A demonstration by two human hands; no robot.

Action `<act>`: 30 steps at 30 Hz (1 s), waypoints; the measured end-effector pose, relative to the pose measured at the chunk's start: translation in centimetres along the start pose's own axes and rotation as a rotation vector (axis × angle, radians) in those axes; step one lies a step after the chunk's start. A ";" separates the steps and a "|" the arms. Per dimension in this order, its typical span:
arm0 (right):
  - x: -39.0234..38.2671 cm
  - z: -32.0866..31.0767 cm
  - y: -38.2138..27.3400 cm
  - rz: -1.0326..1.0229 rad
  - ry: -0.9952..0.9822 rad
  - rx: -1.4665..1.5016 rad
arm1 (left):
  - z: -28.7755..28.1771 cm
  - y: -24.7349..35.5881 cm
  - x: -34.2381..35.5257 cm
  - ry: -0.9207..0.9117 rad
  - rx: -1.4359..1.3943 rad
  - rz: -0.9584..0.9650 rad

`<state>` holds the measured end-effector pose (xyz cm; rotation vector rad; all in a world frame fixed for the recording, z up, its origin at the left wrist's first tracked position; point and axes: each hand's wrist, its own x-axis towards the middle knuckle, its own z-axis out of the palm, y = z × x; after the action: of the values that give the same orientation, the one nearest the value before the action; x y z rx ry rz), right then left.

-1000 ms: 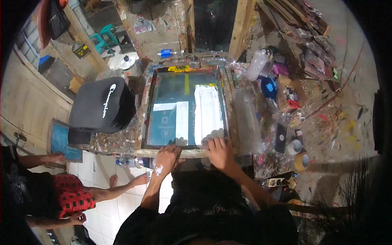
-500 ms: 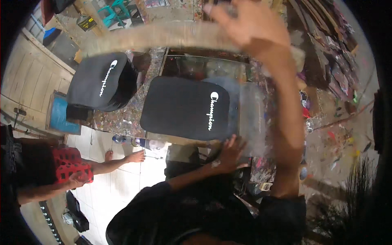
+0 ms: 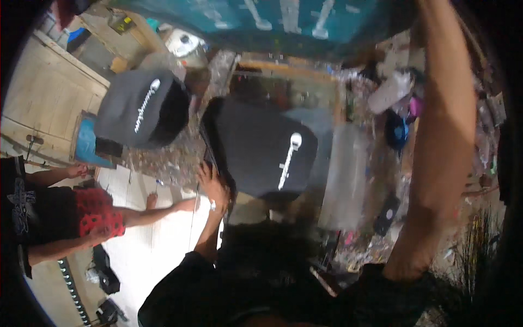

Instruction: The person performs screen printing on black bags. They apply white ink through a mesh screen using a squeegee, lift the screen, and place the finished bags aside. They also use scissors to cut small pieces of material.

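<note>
My left hand (image 3: 215, 188) grips the lower left edge of a black, rounded fabric piece (image 3: 250, 147) with a white printed logo, which lies on the worktable with that edge slightly raised. My right forearm (image 3: 444, 125) stretches up the right side and out of the top of the picture; its hand is out of sight. A teal printing screen (image 3: 365, 24) is raised across the top, blurred. A stack of similar black pieces (image 3: 122, 111) sits to the left.
A co-worker in red-patterned shorts (image 3: 101, 215) stands at the left. A blue screen (image 3: 86, 139) stands beside the stack. A white bucket (image 3: 182, 46) is behind. At right are a translucent sheet (image 3: 343, 174), a plastic bottle (image 3: 387, 95), a blue object (image 3: 397, 131) and a black flat object (image 3: 387, 215).
The screen has been lifted up and back, uncovering the black piece. My right arm has risen out of the top; my left hand has moved leftward onto the piece's left edge.
</note>
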<state>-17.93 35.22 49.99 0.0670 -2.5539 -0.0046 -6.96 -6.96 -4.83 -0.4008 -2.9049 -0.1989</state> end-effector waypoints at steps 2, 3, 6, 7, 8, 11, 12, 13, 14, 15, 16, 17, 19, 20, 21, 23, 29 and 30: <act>1.7 0.2 1.4 0.087 0.017 -0.134 | -2.3 2.2 4.5 0.102 -0.742 -0.124; 2.3 1.3 3.5 0.087 0.046 -0.054 | -4.0 3.5 6.6 0.143 -1.131 -0.159; 3.4 3.6 4.1 -0.081 0.183 0.246 | -12.0 2.9 14.1 0.275 -1.357 -0.151; 2.0 0.8 -0.3 -0.011 -0.044 0.149 | -15.7 0.2 15.6 0.296 -1.132 -0.119; 2.7 0.1 -0.6 0.004 0.001 0.145 | -14.9 -4.9 18.6 0.297 -1.368 -0.226; 1.6 0.3 1.2 0.150 0.027 0.079 | -24.9 -8.1 22.7 0.312 -1.417 -0.398; 1.5 -0.1 1.4 0.193 -0.005 0.063 | -25.7 -12.0 24.7 0.242 -1.486 -0.319; 1.5 -1.1 0.5 0.230 -0.038 0.043 | -27.1 -14.5 26.0 0.466 -1.647 -0.241; 1.6 -2.1 -0.8 0.252 -0.086 0.098 | -27.7 -24.8 27.6 0.372 -1.575 -0.244; 1.4 -2.4 -1.5 0.289 -0.159 0.120 | -28.9 -29.4 28.8 0.227 -1.761 -0.562; 1.1 -2.4 -1.6 0.293 -0.172 0.128 | -30.2 -29.5 28.3 0.464 -1.470 -0.330; 0.9 -2.4 -1.5 0.295 -0.182 0.140 | -29.8 -30.8 27.8 0.669 -1.090 -0.344; 0.5 -2.2 -2.3 0.292 -0.179 0.159 | -30.8 -34.0 25.5 1.005 -0.261 -0.347; 0.0 -2.0 -2.9 0.307 -0.179 0.111 | -29.6 -30.8 23.7 1.090 -0.255 -0.195; -0.4 -1.6 -3.0 0.326 -0.180 0.055 | -28.2 -24.5 20.9 1.174 -0.256 -0.042; -0.4 -1.7 -2.3 0.352 -0.207 0.044 | -26.8 -14.7 14.6 1.085 -0.555 0.091; 1.0 -0.7 0.2 0.119 -0.142 0.090 | -12.4 -1.8 -0.1 0.262 -0.815 0.178; 1.5 -0.2 1.2 0.108 -0.100 0.115 | -10.6 0.2 -1.8 0.096 -0.933 0.137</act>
<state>-19.08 36.39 51.00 -0.0276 -2.6522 0.1854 -3.27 -8.98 5.10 -0.6819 -2.4877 -1.5002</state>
